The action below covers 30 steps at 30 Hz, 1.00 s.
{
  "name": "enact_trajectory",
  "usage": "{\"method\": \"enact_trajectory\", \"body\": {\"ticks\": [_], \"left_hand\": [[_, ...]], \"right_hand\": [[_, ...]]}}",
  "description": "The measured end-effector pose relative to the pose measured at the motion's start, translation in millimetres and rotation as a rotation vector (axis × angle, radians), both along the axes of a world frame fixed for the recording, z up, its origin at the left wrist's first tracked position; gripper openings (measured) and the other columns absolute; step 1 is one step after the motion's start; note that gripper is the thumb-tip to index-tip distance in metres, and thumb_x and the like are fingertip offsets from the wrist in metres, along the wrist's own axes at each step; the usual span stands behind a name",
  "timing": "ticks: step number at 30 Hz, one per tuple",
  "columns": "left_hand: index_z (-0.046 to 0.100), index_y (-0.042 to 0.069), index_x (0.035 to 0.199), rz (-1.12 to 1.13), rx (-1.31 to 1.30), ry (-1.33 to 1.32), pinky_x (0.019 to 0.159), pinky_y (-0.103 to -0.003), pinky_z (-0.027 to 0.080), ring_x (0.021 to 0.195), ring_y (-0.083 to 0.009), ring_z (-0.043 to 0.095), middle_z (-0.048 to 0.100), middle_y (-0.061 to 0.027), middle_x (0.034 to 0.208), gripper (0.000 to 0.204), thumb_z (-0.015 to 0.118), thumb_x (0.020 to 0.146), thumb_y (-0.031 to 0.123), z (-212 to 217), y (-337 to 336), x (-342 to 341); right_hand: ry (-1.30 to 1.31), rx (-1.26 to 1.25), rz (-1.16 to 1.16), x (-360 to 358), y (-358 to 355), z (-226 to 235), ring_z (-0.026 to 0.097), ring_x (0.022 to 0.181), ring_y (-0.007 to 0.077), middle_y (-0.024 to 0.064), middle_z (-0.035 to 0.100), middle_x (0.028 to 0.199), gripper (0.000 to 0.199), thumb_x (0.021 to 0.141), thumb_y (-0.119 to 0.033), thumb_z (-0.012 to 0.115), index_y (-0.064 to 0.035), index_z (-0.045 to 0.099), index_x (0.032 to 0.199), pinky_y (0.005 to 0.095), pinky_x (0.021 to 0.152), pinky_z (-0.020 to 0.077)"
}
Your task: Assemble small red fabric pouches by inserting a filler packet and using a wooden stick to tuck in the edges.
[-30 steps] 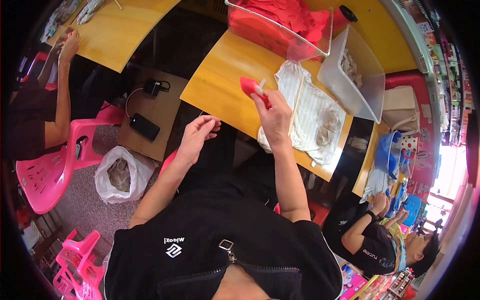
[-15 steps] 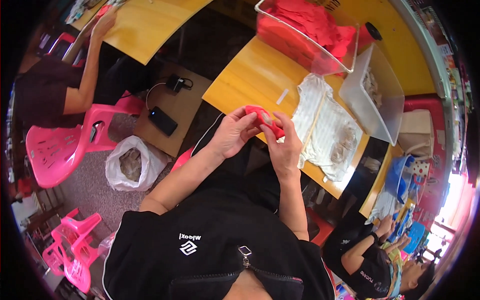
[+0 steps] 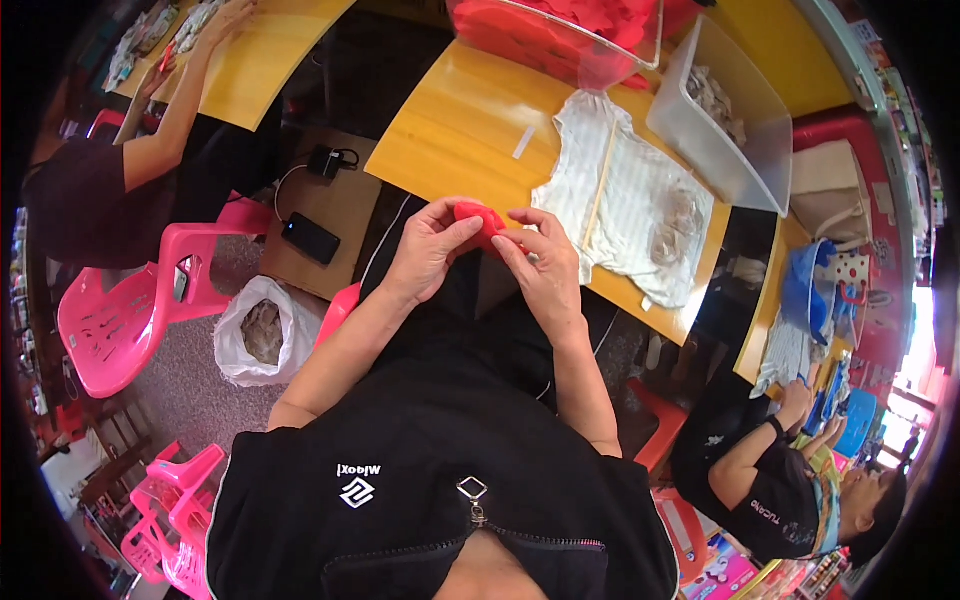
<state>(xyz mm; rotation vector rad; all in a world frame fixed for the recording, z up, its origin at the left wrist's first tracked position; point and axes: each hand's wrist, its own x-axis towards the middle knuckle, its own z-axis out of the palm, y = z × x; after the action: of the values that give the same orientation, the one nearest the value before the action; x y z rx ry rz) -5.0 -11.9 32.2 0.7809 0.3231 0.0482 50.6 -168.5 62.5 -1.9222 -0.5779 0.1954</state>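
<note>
Both hands pinch one small red piece [image 3: 482,218] between them, and from my seat I read the grip as closed: my left hand [image 3: 428,250] has thumb and fingers folded over its left end, my right hand [image 3: 540,262] nips its right end with the fingertips [image 3: 512,216] pressed down on it. Much of the piece is covered by the fingers, so I cannot tell its exact shape, only that it is soft-looking and bright red. It sits in the air just at the near edge of the yellow table [image 3: 462,130], above my lap, touching nothing but the two hands.

On the table just to the right of my hands lies a white striped garment [image 3: 622,210], spread flat, with a thin pale stick [image 3: 600,185] across it. Beyond it stands a clear plastic bin [image 3: 728,150] with pale stuff inside, and at the far edge a clear box of red pieces [image 3: 560,35]. A small white strip [image 3: 524,142] lies on the bare tabletop.

To my left a white bag [image 3: 262,330] sits on the floor near a pink chair [image 3: 115,320], and a black phone [image 3: 311,238] lies on a low brown board. Another person reaches over a second yellow table at upper left; one more sits at lower right
</note>
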Motion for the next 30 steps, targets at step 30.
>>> {"method": "enact_trajectory", "body": {"ticks": [30], "left_hand": [[0.063, 0.001, 0.106, -0.115, 0.512, -0.223, 0.083, -0.024, 0.048, 0.089, -0.01, 0.061, 0.066, -0.0055, 0.097, 0.021, 0.065, 0.086, 0.008, 11.5, -50.3, -79.0]], "right_hand": [[0.358, 0.394, 0.038, -86.1, -60.2, -17.4, 0.059, 0.067, 0.0066, 0.0024, 0.066, 0.074, 0.019, 0.082, -0.013, 0.069, 0.0011, 0.068, 0.095, 0.0214, 0.06, 0.0482]]}}
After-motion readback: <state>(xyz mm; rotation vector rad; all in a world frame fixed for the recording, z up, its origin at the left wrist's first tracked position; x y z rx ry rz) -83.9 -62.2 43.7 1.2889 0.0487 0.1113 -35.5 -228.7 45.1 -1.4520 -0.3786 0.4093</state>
